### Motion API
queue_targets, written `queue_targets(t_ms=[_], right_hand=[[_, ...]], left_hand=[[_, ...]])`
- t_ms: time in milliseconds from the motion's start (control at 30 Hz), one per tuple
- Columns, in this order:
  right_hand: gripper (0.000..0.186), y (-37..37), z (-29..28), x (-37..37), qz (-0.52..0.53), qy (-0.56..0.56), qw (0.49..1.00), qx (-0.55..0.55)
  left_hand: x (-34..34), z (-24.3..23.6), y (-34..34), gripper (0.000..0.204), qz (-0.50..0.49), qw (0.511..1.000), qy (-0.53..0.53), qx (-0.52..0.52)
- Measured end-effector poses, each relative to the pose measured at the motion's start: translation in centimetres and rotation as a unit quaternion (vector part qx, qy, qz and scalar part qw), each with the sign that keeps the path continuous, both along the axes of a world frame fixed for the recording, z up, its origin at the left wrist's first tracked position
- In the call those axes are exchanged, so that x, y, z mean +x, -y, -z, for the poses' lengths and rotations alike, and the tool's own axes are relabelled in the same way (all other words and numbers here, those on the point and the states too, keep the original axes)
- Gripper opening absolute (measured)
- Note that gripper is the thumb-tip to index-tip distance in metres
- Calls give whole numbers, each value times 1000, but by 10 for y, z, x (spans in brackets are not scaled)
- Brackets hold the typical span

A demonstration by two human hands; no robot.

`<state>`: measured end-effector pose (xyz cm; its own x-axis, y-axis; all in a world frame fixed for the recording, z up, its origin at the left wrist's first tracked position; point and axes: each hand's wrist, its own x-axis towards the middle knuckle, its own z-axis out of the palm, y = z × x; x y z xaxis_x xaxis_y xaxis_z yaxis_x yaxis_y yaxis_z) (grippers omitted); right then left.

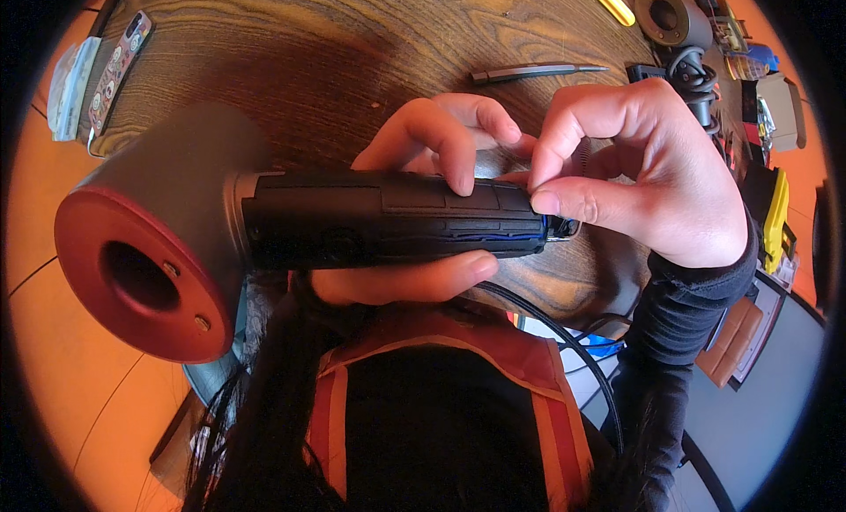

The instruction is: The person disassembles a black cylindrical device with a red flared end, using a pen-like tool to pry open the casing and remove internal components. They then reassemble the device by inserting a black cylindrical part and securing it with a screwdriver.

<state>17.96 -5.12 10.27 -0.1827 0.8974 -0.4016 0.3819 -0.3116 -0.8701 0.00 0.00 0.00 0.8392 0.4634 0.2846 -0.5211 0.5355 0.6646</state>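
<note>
A hair dryer with a grey head [198, 155] and a red-tinted round end with a hole lies across the view, its head to the left. My left hand [423, 142] is closed around its dark handle [352, 217] from beneath, fingers on the far side and thumb along the near side. At the handle's right end, my right hand [652, 173] pinches with thumb and forefinger against the edge of the black casing. Blue and shiny metal parts show at that end. Whether the fingertips hold a separate small piece is hidden.
On the wooden table [352, 36] lie a slim pointed tool [533, 72] and a yellow-handled tool [612, 3]. Another grey hair dryer [692, 23] with a coiled cord stands far right. A phone [121, 71] lies far left. A black cable [577, 345] hangs near my body.
</note>
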Motion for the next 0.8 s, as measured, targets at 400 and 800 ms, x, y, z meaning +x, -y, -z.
queue_targets(t_ms=[400, 800], right_hand=[[6, 7, 8, -1, 61, -80, 995, 20], [9, 17, 3, -7, 118, -110, 986, 53]], left_hand=[[2, 2, -1, 44, -41, 998, 7, 55], [6, 5, 1, 46, -15, 998, 60, -26]])
